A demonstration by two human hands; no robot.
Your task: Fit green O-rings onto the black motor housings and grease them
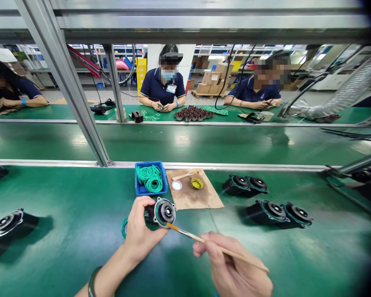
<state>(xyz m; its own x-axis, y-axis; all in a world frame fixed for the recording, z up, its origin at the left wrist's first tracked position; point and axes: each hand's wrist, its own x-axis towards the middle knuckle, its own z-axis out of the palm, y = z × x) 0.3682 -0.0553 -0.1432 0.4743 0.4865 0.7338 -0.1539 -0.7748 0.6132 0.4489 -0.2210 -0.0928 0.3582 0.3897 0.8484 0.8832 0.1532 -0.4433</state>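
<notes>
My left hand (142,231) is wrapped round a black motor housing (164,212), its round flanged end tilted toward me. A small paintbrush (185,233) with orange bristles is pinched in my right hand (231,264). The bristle tip meets the lower rim of the housing. Green rubber rings (124,228) lie on the bench just left of my left hand, partly hidden by it. Behind the housing, a blue bin (136,190) holds many more green rings. On a cardboard sheet (185,202) sit a yellow-rimmed cap (197,184), a white disc (177,185) and a second brush (184,175).
Several black housings with green rings (273,211) stand on the right of the green bench. More housings (10,225) stand at the left. A metal frame post (77,99) slants across the view. Beyond, co-workers (163,84) sit at another bench with a pile of brown parts (193,113).
</notes>
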